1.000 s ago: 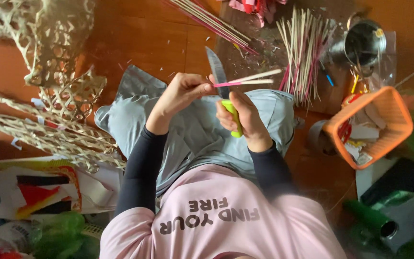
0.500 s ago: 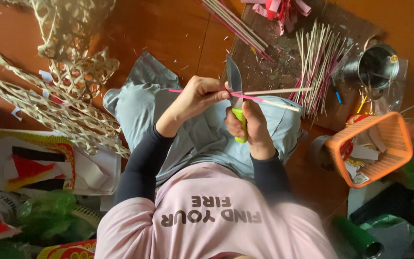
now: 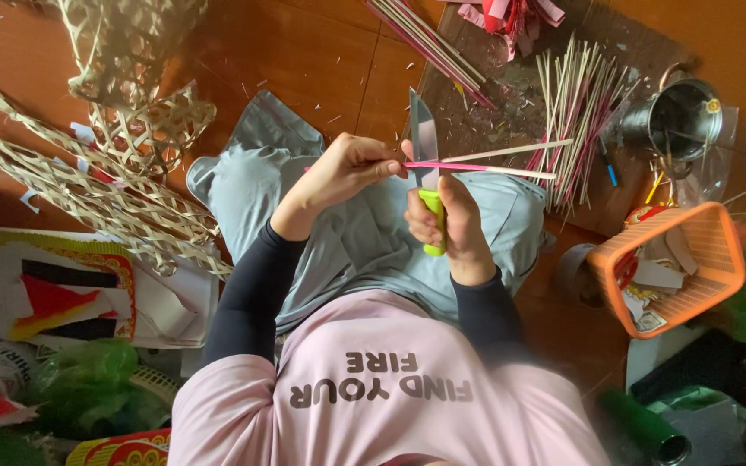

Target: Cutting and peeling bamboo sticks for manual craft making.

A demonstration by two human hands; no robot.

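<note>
Since a moment ago, the pink stick [image 3: 477,166] has slid rightward across the knife [image 3: 425,155] blade. My left hand [image 3: 347,173] pinches the stick's end; my right hand [image 3: 451,226] grips the knife's green handle, over my lap.

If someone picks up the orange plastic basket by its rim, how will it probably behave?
The orange plastic basket probably feels light: thin slotted walls, only paper scraps inside. It already lies tilted toward its side, so it may tip further and spill. The rim likely flexes a little.
</note>
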